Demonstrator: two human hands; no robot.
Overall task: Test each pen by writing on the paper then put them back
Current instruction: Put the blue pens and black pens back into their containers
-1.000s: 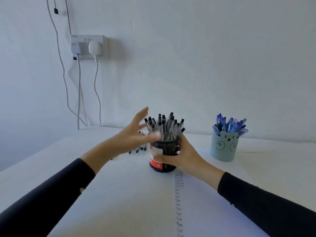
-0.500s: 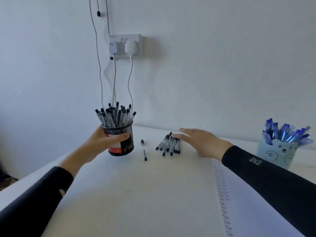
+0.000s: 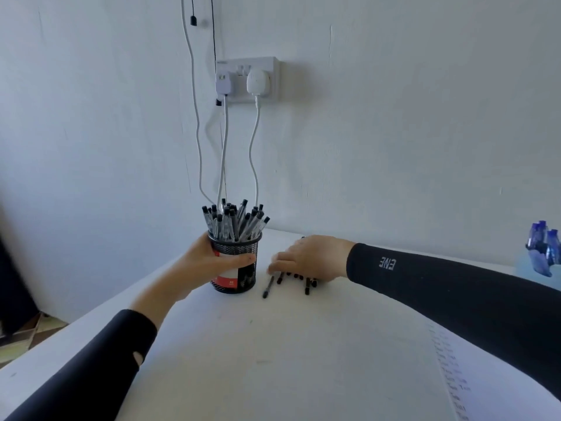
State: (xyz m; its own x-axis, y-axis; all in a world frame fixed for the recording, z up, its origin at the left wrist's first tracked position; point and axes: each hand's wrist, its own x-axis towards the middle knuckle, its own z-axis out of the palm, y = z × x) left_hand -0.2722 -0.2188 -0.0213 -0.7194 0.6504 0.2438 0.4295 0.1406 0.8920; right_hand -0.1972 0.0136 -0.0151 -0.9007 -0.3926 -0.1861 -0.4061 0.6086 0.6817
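Writing in a long column fills the white paper sheet [image 3: 485,399]. The left hand [image 3: 209,262] grips the black mesh cup [image 3: 243,278] of pens. The right hand [image 3: 312,256] covers loose black pens [image 3: 268,287] on the table [image 3: 36,369], grip unclear; these apparently await return.

white table [image 3: 36,369] bears a mesh pen cup [image 3: 236,249], loose black pens [image 3: 268,287], paper [image 3: 273,360], a blue cup [image 3: 557,276].

The mesh cup [image 3: 235,265] has passed from the right hand [image 3: 306,258] to the left hand [image 3: 209,259] and left the paper [image 3: 485,375]; it now stands just beside the loose pens [image 3: 308,284]. The right hand, hovering flat half a second ago, has dropped onto them, fingers bent.
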